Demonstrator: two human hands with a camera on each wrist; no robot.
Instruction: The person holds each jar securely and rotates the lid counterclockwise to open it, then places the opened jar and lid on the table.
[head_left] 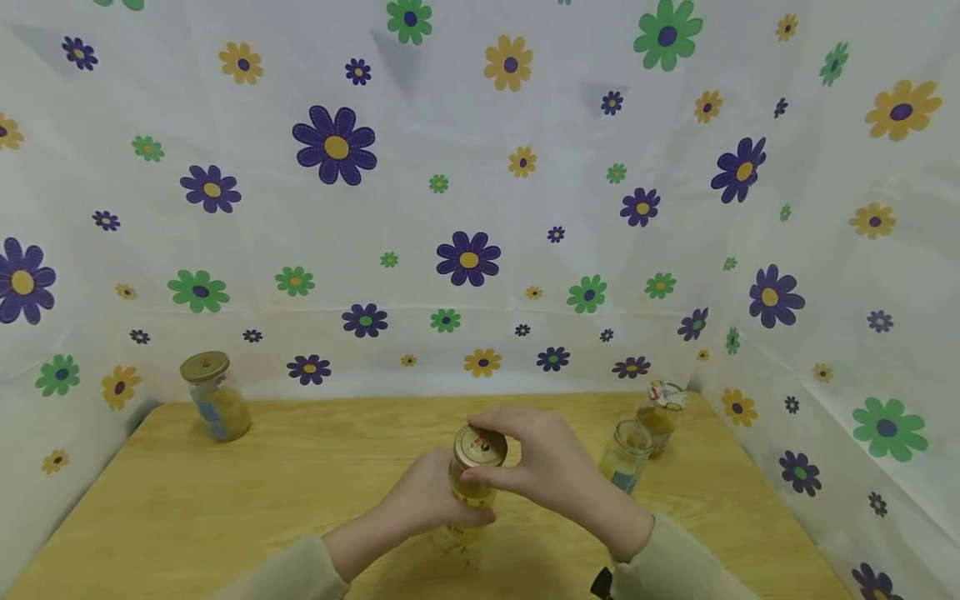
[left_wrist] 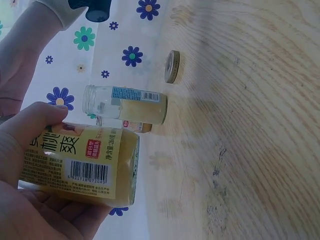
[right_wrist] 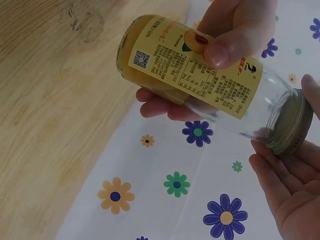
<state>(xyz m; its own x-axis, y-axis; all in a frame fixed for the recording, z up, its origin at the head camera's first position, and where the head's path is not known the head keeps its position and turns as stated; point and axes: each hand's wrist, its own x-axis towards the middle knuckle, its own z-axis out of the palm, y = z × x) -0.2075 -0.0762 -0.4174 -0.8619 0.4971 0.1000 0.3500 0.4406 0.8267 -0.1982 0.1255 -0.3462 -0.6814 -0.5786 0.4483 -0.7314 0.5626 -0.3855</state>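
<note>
Glass jar (right_wrist: 210, 85), cylindrical: left hand (head_left: 429, 493) grips its smooth side, right hand (head_left: 542, 457) pinches its round, apparently metal lid (head_left: 481, 447).

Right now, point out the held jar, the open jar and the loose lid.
Held jar (left_wrist: 82, 162), left wrist view, on its label.
Open jar (head_left: 621, 459), head view, on its clear side.
Loose lid (left_wrist: 171, 66), left wrist view, on its upward face.

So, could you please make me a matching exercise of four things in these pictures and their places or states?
1. left hand
2. right hand
3. loose lid
4. open jar

A. lies flat on the table
B. holds the gold lid of the held jar
C. stands before the patterned-lid jar
D. grips the held jar's body

Pairs: 1-D; 2-B; 3-A; 4-C
</note>
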